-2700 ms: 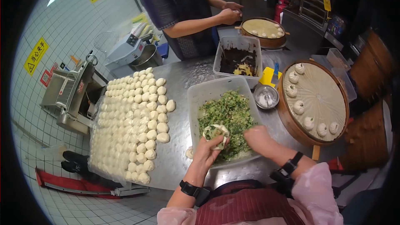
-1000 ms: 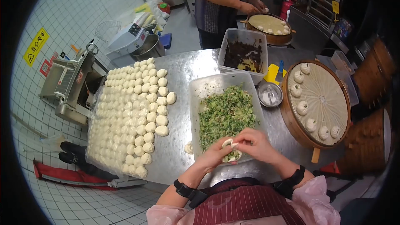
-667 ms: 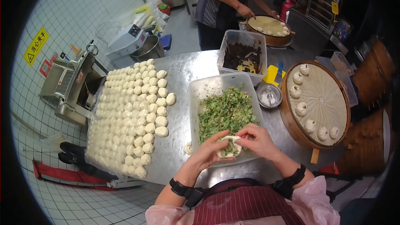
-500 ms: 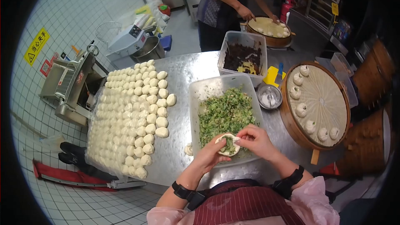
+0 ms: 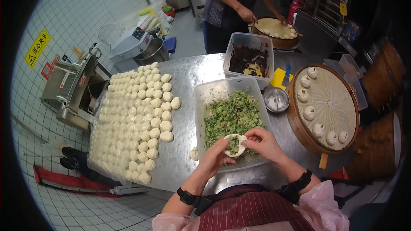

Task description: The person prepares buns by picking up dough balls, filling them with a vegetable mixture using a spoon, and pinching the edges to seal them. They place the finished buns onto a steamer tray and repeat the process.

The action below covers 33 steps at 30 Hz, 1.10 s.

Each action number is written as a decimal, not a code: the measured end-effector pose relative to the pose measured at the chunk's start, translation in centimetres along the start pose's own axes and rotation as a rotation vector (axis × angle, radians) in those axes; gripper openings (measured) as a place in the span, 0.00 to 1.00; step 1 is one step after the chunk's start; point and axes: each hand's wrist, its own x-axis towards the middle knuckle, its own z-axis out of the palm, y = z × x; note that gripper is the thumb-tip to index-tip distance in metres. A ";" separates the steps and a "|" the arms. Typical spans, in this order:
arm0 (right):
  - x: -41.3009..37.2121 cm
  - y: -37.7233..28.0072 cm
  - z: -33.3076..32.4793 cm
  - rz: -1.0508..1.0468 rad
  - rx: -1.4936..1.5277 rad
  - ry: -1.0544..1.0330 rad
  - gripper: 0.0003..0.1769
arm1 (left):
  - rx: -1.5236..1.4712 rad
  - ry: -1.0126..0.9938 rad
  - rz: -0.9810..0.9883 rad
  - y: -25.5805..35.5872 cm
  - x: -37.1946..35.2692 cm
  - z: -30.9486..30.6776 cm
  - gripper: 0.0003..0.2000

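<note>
Over the near end of a clear tub (image 5: 201, 102) of chopped green filling (image 5: 229, 117), a round dough wrapper (image 5: 233, 153) with green filling inside is held up. My left hand (image 5: 215, 154) cups it from the left side. On the right, the fingertips of my right hand (image 5: 260, 142) pinch its rim. The wrapper's top is open and the filling shows. Just left of the tub lies a small piece of dough (image 5: 194, 154) on the metal table (image 5: 182, 124).
Rows of dough pieces (image 5: 154, 122), partly under plastic film (image 5: 113, 132), cover the left side. A tub of dark filling (image 5: 250, 55), a metal bowl (image 5: 276, 99) and a bamboo steamer (image 5: 299, 132) with several buns stand right. A co-worker (image 5: 231, 4) handles another steamer (image 5: 278, 40) behind.
The wrapper has turned slightly and its rim is pinched closer in by my right hand. Both hands have moved only a little. The co-worker's hand has shifted left at the steamer's edge.
</note>
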 end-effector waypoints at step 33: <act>0.1 -1.0 0.8 -0.208 -0.187 -0.013 0.09 | 0.203 0.030 0.090 -0.2 0.3 0.5 0.22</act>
